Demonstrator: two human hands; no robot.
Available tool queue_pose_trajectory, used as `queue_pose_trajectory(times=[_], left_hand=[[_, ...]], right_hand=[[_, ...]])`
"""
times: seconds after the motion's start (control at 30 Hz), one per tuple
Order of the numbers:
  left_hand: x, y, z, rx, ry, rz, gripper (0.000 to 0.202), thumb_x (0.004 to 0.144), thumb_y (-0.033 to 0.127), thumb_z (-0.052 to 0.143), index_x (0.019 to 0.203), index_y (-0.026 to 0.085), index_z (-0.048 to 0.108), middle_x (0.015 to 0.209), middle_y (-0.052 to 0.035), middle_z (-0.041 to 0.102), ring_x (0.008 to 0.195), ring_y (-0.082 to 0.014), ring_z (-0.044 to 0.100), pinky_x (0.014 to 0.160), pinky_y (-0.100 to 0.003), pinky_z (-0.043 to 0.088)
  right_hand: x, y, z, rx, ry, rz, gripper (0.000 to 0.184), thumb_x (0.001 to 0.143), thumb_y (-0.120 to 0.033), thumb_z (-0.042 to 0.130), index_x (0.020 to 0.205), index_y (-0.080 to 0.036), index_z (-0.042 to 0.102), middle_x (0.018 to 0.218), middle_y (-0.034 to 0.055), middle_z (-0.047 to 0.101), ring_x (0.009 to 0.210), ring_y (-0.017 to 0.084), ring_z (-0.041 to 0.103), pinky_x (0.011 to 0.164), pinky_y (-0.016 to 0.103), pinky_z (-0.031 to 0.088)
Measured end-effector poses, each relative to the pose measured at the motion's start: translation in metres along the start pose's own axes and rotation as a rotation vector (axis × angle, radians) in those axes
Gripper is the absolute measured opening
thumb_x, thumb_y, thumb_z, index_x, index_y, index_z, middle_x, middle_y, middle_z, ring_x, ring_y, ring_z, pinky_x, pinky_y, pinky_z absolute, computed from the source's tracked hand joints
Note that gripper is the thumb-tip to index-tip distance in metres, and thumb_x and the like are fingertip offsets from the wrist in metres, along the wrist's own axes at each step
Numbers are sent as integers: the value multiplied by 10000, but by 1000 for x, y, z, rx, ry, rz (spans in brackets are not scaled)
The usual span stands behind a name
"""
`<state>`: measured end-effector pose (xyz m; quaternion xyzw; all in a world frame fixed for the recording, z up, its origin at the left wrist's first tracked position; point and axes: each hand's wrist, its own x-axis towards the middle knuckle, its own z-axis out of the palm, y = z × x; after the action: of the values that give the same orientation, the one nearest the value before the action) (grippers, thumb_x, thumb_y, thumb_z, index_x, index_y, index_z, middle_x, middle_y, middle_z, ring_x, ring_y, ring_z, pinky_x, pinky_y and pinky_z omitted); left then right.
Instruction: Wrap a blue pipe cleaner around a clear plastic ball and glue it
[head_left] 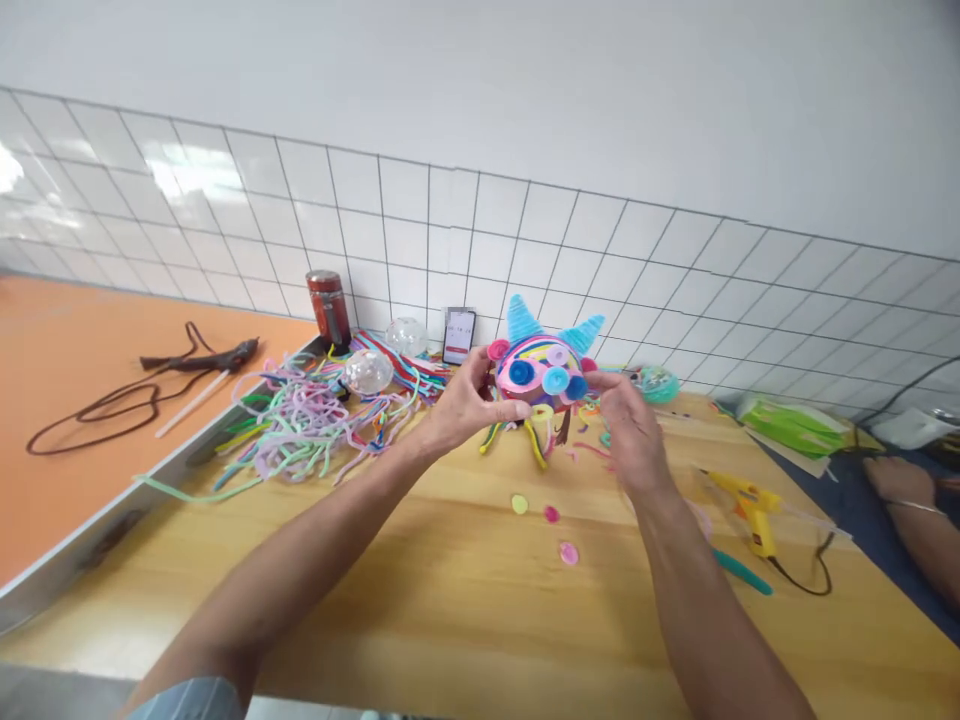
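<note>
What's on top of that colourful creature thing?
Two blue horns stick up from the creature. Its front covers its far side, so I can't see what's there.

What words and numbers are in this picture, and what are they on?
I can't read any for sure.
Phone: a row of numbers on its screen, too small and blurred to read.
Yellow glue gun: a small dark mark on its handle, too blurred to tell if it's writing.

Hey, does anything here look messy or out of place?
Mainly the pastel fuzzy strands left of the left hand: they lie tangled, with one green strand straying toward the orange surface. Nothing looks clearly damaged.
</note>
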<state>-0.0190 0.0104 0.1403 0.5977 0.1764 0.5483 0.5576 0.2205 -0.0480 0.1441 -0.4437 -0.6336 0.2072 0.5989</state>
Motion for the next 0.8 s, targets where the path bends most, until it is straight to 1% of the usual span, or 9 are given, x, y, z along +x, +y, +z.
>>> queue_pose_trajectory(times=[0.07, 0.13, 0.23, 0.3, 0.37, 0.43, 0.5, 0.67, 0.8], left_hand=[[2, 2, 6, 1, -3, -2, 821, 610, 395, 1050, 1263, 212, 588, 1277, -80, 716, 1184, -248, 682, 965, -324, 552], [3, 2, 9, -3, 2, -18, 815, 639, 418, 1033, 1281, 214, 574, 1255, -76, 727, 1160, -246, 695, 951, -331, 572], [5, 0, 13, -4, 27, -25, 757, 660, 421, 1019, 1248, 212, 589, 1200, -63, 751, 1129, -238, 708, 945, -327, 587], [7, -2, 16, -15, 43, -14, 709, 678, 430, 1005, 1221, 215, 604, 1185, -58, 762, 1126, -239, 714, 957, -329, 589], [9, -6, 19, -34, 45, 4, 680, 698, 440, 990, 1221, 217, 618, 1206, -60, 765, 1137, -244, 718, 980, -340, 588], [11, -10, 21, -45, 41, 16, 664, 720, 452, 974, 1238, 219, 631, 1236, -66, 762, 1157, -252, 718, 999, -350, 583], [12, -14, 23, -40, 44, 15, 671, 721, 462, 973, 1248, 220, 636, 1246, -71, 761, 1172, -262, 714, 1002, -356, 581], [10, -18, 20, 13, 35, -3, 720, 696, 461, 993, 1253, 221, 605, 1222, -64, 749, 1151, -258, 707, 984, -355, 578], [8, -17, 16, 37, 35, 1, 746, 681, 484, 1001, 1250, 219, 599, 1209, -62, 742, 1128, -255, 707, 984, -360, 574]], right_hand=[[1, -6, 0, -2, 3, -12, 513, 959, -746, 620, 1146, -293, 772, 1183, 40, 799, 1167, 282, 700, 1047, 420, 500], [0, -11, -1, -22, -1, -18, 511, 959, -750, 616, 1121, -295, 783, 1176, 41, 805, 1164, 285, 703, 1048, 421, 500], [0, -12, -4, -25, 18, -25, 486, 957, -733, 631, 1090, -292, 786, 1123, 43, 811, 1133, 284, 710, 1026, 420, 524], [2, -9, -5, 48, 79, -30, 450, 944, -717, 665, 1013, -284, 768, 1062, 41, 813, 1099, 274, 722, 1014, 418, 540], [5, -4, -4, 191, 143, -15, 420, 930, -696, 699, 964, -279, 732, 1062, 43, 819, 1101, 269, 739, 1045, 436, 542], [10, 2, -3, 323, 194, 18, 405, 915, -676, 732, 983, -278, 715, 1117, 52, 825, 1132, 268, 750, 1093, 464, 533], [14, 9, -1, 377, 215, 59, 427, 896, -681, 752, 1026, -275, 725, 1139, 62, 827, 1136, 267, 755, 1117, 478, 530], [17, 26, -2, 351, 134, 117, 477, 895, -713, 735, 1100, -283, 756, 1171, 61, 827, 1162, 260, 750, 1134, 461, 529], [14, 27, 2, 303, 11, 169, 464, 863, -669, 793, 1141, -299, 767, 1183, 36, 821, 1131, 236, 752, 1051, 409, 581]])
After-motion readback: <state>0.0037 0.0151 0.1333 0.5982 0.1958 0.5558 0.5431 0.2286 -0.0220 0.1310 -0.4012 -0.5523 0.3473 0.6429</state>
